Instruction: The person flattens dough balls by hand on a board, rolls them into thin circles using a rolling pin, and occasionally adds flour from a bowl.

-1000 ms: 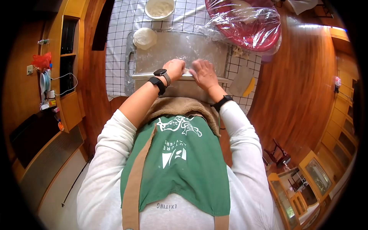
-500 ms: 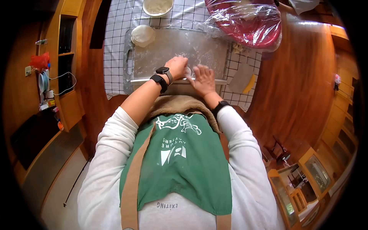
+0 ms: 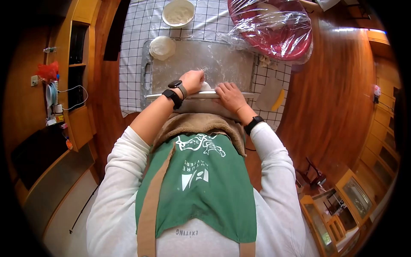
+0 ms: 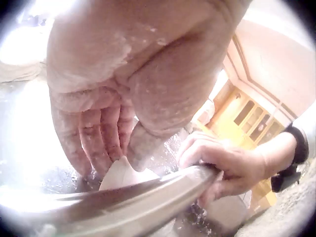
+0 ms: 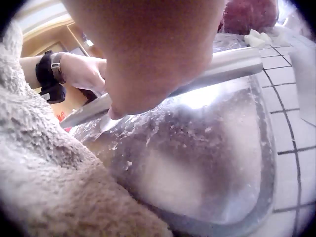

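1. The left hand is at the 6 o'clock edge of the board. The arm comes up from 7 o'clock and the wrist bends in.
2. Its fingers curl down, and with the thumb they pinch a small white dough. The hand is mostly closed, with flour on the skin.
3. The dough lies flat on the board, just at 12 o'clock of the rod. It touches the rod.
4. The rod is shiny metal. It lies across the board from 9 o'clock to 3 o'clock, near the person.
5. The right hand sits on top of the rod, at 3 o'clock of the left hand. The two hands are close but do not touch.
6. The right fingers bend over the rod and hold it, with the palm facing down. The arm comes in from 5 o'clock.
7. A stack of flat round dough sits at the 10 o'clock corner of the board.
8. A white bowl stands at 12 o'clock of the stack, off the board.
9. A red bowl under clear wrap is at 1 o'clock of the board.
10. A scraper lies at 3 o'clock of the right hand, on the checked cloth.
11. The board is dusty with flour.
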Tool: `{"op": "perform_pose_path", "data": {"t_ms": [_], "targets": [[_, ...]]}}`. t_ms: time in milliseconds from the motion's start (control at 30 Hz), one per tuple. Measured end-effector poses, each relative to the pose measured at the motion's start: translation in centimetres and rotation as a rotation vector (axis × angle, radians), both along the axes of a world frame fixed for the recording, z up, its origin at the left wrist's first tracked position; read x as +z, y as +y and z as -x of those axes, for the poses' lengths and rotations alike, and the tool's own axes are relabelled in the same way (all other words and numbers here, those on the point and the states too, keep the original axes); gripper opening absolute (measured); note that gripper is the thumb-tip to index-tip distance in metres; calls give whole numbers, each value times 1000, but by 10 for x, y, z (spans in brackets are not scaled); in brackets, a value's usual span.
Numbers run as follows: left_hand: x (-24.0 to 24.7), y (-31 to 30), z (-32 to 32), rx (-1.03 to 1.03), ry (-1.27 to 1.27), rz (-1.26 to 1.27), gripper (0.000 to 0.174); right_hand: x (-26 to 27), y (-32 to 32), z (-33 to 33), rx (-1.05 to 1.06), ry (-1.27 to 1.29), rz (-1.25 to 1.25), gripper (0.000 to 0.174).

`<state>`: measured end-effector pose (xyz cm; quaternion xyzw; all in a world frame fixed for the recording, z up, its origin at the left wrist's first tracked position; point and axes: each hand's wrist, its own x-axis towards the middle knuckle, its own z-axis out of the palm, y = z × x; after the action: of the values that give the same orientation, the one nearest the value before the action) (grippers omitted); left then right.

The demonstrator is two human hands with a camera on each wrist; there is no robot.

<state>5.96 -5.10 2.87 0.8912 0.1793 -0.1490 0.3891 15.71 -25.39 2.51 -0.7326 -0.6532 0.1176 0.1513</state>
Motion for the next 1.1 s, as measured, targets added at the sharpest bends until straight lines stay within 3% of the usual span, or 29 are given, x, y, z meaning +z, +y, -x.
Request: {"op": "perform_pose_path", "data": {"t_ms": [200,300,467,567,800,933,1033,1100], "targets": [[-16,-7,2,-7,-97,-35,12,-18,24,11,-364,-20,48,42],[-8,-10,2,-15,-78,-30,12,-21,-4,34,-199,-132,0,48],[-17,-13,-1,-77,-43,-112,9,-10,19,12,-247,-74,86,51],[-11,-10,-2,-126,-116,-147,9,-13,12,11,-16,-64,9,38],[-12,5,1,91,-35,140,17,6,-10,11,37,-10,-57,30],[-11,2,0,8,7,17,16,0,-2,-1,62,-63,-20,30],[-11,-1,-1,17,-46,-73,15,-5,20,-2,-32,-5,27,31],[-11,-3,-1,35,-48,-60,15,-16,39,4,-384,-50,4,32]]}}
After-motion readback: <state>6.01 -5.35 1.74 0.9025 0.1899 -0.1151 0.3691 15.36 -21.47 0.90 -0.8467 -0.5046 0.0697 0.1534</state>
